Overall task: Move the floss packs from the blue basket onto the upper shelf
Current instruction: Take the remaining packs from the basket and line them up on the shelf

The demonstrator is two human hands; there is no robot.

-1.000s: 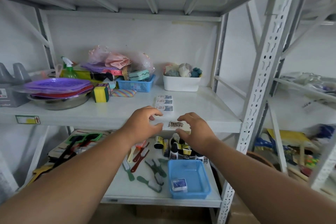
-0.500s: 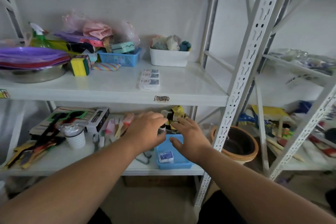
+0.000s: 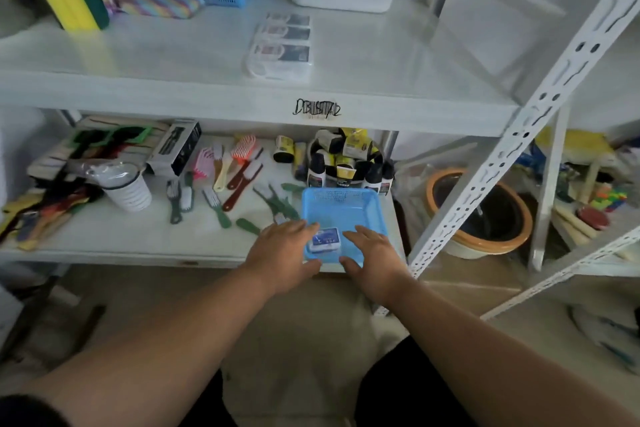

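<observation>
Left hand [image 3: 282,255] and right hand [image 3: 372,258], fingers spread and empty, flank one small white-blue floss pack [image 3: 325,240] at front edge of shallow blue plastic basket [image 3: 341,204].

Illumination is soft, diffuse and moderately bright; no light source is in view. The glossy white upper shelf board [image 3: 138,55] carries pale sheen and faint reflections of the items standing on it. Dimmer shade lies under that board at the far side of the lower white shelf [image 3: 104,236]. Motion blur softens the whole frame, strongest at the top and right edges. Wide-angle distortion tilts the perforated white metal upright [image 3: 519,135] and stretches both forearms at the near edge.
</observation>
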